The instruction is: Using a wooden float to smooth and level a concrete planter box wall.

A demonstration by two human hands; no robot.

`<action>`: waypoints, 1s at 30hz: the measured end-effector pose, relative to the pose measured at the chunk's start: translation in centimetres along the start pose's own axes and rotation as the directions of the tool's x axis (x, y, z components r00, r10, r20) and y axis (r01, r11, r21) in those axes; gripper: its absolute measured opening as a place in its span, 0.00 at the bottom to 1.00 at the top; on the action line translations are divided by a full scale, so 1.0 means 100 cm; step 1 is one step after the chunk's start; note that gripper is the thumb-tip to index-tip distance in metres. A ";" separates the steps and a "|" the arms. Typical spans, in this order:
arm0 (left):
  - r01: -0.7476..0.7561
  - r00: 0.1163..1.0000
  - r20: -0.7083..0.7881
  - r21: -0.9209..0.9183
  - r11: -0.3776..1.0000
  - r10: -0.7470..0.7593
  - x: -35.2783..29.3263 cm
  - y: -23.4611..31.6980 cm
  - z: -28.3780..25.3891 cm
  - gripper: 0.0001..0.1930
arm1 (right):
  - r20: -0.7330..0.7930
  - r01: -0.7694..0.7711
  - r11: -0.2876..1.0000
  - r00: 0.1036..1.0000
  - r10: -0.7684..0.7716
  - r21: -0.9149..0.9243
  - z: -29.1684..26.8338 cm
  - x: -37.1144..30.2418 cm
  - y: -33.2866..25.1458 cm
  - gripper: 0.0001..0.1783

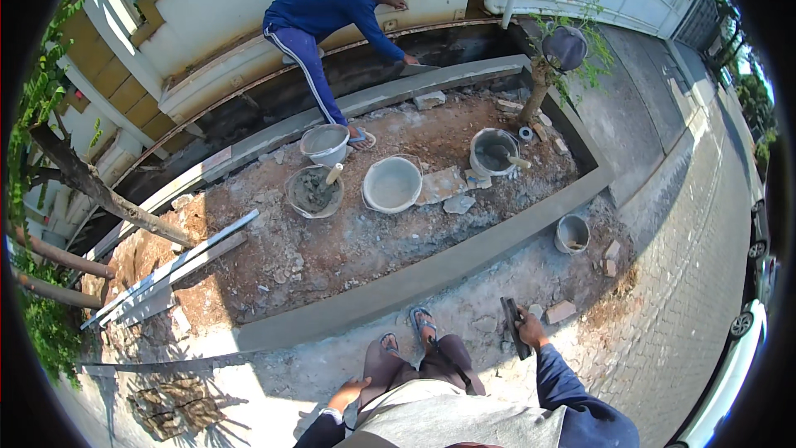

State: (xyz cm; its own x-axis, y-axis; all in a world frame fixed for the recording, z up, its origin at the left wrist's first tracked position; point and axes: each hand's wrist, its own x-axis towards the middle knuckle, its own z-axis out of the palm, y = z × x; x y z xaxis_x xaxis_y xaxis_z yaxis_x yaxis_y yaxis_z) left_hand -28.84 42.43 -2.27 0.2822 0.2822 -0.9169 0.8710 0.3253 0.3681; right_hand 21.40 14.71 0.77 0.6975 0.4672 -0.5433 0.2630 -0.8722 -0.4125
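Note:
In my right hand (531, 328) is a dark rectangular plastering float (510, 315), gripped by its back and held out above the ground beside the low wall. My left hand (349, 394) rests by my left thigh, its fingers stretched and holding nothing. Before my feet runs a low grey cement-rendered wall (414, 289), bordering a bed of reddish soil (274, 270). Past the float, a small bucket (572, 250) stands outside the wall. Near the float lies a broken brick (560, 312).
Inside the bed stand a white bucket (392, 208), a mortar bucket (312, 214), another bucket (325, 158) and a dark bucket (495, 171). A co-worker (319, 2) bends over the far wall with a trowel (421, 65). Long bars (178, 265) lie left; a small tree (536, 104) stands right.

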 end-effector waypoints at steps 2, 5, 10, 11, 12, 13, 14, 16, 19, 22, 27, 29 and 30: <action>0.047 0.998 -0.032 -0.014 0.999 -0.048 0.006 -0.023 -0.015 0.46 | -0.035 0.089 0.995 0.996 -0.087 0.052 0.000 -0.013 -0.029 0.27; 0.015 0.999 -0.045 0.004 1.000 -0.015 -0.003 -0.045 -0.041 0.43 | -0.029 0.090 0.991 0.996 -0.088 0.100 0.005 -0.047 -0.050 0.27; 0.073 0.993 -0.085 -0.093 0.993 -0.081 -0.012 -0.118 -0.078 0.42 | -0.028 -0.026 0.999 0.999 0.027 0.023 0.059 -0.103 -0.009 0.26; 0.132 0.984 -0.108 -0.061 0.989 -0.138 -0.010 -0.129 -0.083 0.42 | -0.117 0.037 0.999 0.992 -0.035 0.011 0.075 -0.118 0.008 0.25; 0.133 0.989 -0.056 -0.052 0.990 -0.136 -0.032 -0.095 -0.080 0.41 | -0.129 -0.043 0.996 0.990 0.053 0.080 0.095 -0.133 0.058 0.25; 0.131 0.989 -0.063 -0.047 0.990 -0.134 -0.036 -0.106 -0.089 0.41 | -0.107 -0.079 0.984 0.990 0.097 0.158 0.114 -0.146 0.084 0.25; 0.154 0.987 -0.038 -0.011 0.988 -0.155 -0.037 -0.120 -0.100 0.41 | -0.090 -0.126 0.986 0.987 0.136 0.109 0.127 -0.160 0.088 0.25; 0.157 0.987 0.027 0.050 0.986 -0.158 -0.039 -0.119 -0.103 0.40 | -0.038 -0.161 0.987 0.986 0.160 -0.021 0.155 -0.196 0.146 0.24; 0.171 0.984 -0.053 0.015 0.985 -0.170 -0.044 -0.102 -0.100 0.38 | 0.057 -0.177 0.978 0.981 0.184 -0.114 0.181 -0.236 0.195 0.23; 0.122 0.985 -0.132 0.060 0.991 -0.114 -0.034 -0.104 -0.103 0.28 | -0.011 -0.338 0.939 0.940 0.340 0.068 0.176 -0.255 0.149 0.23; 0.091 0.976 -0.207 0.124 0.988 -0.064 -0.045 -0.052 -0.082 0.32 | -0.092 -0.341 0.825 0.902 0.423 0.450 0.162 -0.243 0.154 0.23; 0.040 0.992 -0.126 0.103 0.994 -0.026 -0.041 -0.040 -0.072 0.30 | -0.146 -0.291 0.872 0.917 0.372 0.395 0.150 -0.231 0.157 0.24; 0.039 0.991 -0.129 0.101 0.994 -0.026 -0.040 -0.033 -0.065 0.30 | -0.160 -0.229 0.877 0.934 0.320 0.422 0.144 -0.222 0.158 0.24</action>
State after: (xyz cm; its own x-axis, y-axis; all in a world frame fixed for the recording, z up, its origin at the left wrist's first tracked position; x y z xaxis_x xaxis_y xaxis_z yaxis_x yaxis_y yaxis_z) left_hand -35.47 46.10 1.13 0.2054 0.3878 -0.8986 0.9176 0.2429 0.3146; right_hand 0.52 -7.37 -4.25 0.8419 0.1338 -0.5228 -0.2103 -0.8109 -0.5462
